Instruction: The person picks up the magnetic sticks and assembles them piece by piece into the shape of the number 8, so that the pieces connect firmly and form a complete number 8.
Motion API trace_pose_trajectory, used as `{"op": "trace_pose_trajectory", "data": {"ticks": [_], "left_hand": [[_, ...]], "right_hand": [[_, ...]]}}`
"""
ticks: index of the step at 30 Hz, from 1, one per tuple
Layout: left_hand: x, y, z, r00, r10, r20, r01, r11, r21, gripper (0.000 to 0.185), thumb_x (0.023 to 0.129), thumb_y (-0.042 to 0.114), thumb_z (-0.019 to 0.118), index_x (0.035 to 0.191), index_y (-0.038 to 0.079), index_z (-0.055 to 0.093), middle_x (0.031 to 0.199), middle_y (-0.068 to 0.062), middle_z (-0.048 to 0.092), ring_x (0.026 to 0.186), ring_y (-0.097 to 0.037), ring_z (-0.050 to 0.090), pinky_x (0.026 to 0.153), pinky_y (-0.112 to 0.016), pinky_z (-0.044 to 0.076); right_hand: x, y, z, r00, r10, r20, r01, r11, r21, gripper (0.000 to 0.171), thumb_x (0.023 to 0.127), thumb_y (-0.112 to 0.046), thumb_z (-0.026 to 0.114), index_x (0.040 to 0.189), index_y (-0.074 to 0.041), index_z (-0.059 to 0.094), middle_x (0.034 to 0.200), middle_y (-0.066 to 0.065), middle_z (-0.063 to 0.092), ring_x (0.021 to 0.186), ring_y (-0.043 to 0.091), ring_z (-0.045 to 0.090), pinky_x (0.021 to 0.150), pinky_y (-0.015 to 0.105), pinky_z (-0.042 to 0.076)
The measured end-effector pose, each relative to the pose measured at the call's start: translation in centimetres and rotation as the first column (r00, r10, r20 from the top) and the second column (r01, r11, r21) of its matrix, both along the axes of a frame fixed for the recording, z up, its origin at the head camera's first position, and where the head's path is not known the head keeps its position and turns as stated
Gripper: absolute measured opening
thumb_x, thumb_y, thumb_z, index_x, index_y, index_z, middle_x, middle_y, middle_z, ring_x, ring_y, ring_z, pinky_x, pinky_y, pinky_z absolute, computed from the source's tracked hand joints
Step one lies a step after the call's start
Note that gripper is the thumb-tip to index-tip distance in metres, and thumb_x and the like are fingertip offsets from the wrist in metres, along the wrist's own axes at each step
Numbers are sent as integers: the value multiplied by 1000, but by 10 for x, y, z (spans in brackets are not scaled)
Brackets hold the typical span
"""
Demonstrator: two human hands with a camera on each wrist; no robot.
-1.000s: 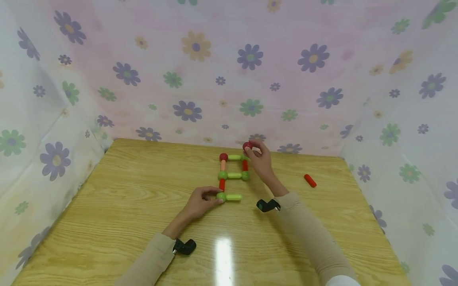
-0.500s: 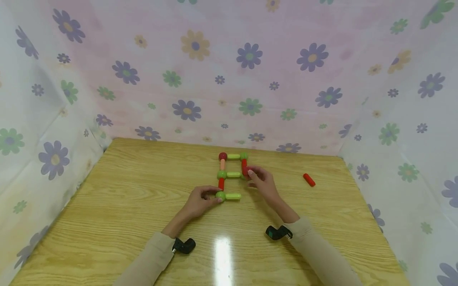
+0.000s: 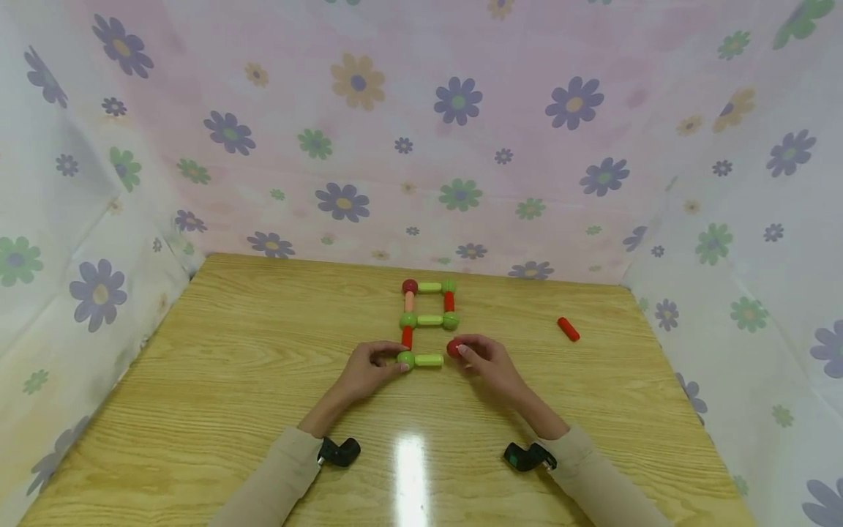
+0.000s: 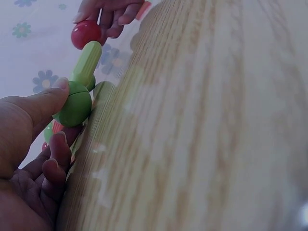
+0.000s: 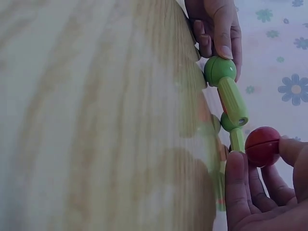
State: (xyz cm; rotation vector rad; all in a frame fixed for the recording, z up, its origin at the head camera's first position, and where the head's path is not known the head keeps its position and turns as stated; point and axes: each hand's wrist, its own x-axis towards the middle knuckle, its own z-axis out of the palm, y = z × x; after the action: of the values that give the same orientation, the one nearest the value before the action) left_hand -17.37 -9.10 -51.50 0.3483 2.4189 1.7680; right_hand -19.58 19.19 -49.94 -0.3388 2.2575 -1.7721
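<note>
A flat figure of sticks and balls [image 3: 429, 320] lies on the wooden table [image 3: 230, 380]. Its near row is a green ball [image 3: 406, 359] joined to a light green stick [image 3: 429, 360]. My left hand [image 3: 370, 369] pinches that green ball [image 4: 73, 103] [image 5: 220, 70] between thumb and fingers. My right hand [image 3: 484, 360] pinches a red ball [image 3: 454, 348] [image 5: 262, 146] [image 4: 85, 33] just off the stick's free right end [image 5: 234, 101], with a small gap between them.
A loose red stick [image 3: 568, 329] lies on the table to the right. Flowered cloth walls [image 3: 421, 146] close in the back and both sides. Black wrist cameras [image 3: 339, 451] [image 3: 527, 457] sit at my cuffs.
My right hand carried the red ball from the figure's far right corner down toward me, to beside the near stick's right end. My left hand stayed on the green ball.
</note>
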Motion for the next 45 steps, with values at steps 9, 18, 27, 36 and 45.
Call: {"op": "trace_pose_trajectory", "data": {"ticks": [9, 18, 27, 36, 45], "left_hand": [[9, 3, 21, 1000, 6, 5, -6, 1000, -4, 29, 91, 7, 75, 120, -1, 72, 109, -20, 71, 64, -13, 48, 60, -23, 40], [18, 5, 37, 999, -3, -34, 4, 1000, 31, 27, 92, 5, 74, 117, -4, 72, 107, -22, 70, 63, -12, 47, 59, -23, 40], [16, 5, 37, 1000, 4, -17, -3, 1000, 22, 28, 91, 5, 76, 118, -2, 73, 112, -21, 71, 65, -14, 49, 62, -23, 41], [17, 4, 41, 1000, -4, -22, 5, 1000, 12, 30, 91, 6, 75, 120, -3, 72, 111, -21, 71, 67, -18, 50, 62, -23, 41], [17, 3, 39, 1000, -6, -2, 6, 1000, 22, 30, 91, 6, 76, 120, -3, 72, 100, -20, 68, 61, -9, 45, 58, -22, 38]], "right_hand": [[10, 6, -3, 998, 43, 42, -42, 999, -28, 40, 106, -11, 54, 140, 10, 51, 133, 30, 58, 107, 20, 66, 81, 28, 58], [11, 4, -8, 998, 45, 31, -45, 999, -2, 38, 105, -10, 56, 138, 9, 54, 131, 28, 61, 110, 14, 64, 85, 25, 56], [12, 3, -9, 999, 36, 21, -36, 999, 18, 36, 105, -11, 58, 136, 6, 57, 130, 25, 63, 114, 17, 63, 87, 22, 54], [11, 4, -10, 999, 43, 17, -44, 999, 19, 36, 103, -12, 60, 136, 4, 58, 128, 23, 65, 106, 9, 64, 84, 21, 54], [13, 2, -11, 999, 35, 26, -36, 999, 12, 36, 103, -12, 61, 136, 3, 59, 128, 24, 65, 106, 14, 66, 82, 21, 54]]}}
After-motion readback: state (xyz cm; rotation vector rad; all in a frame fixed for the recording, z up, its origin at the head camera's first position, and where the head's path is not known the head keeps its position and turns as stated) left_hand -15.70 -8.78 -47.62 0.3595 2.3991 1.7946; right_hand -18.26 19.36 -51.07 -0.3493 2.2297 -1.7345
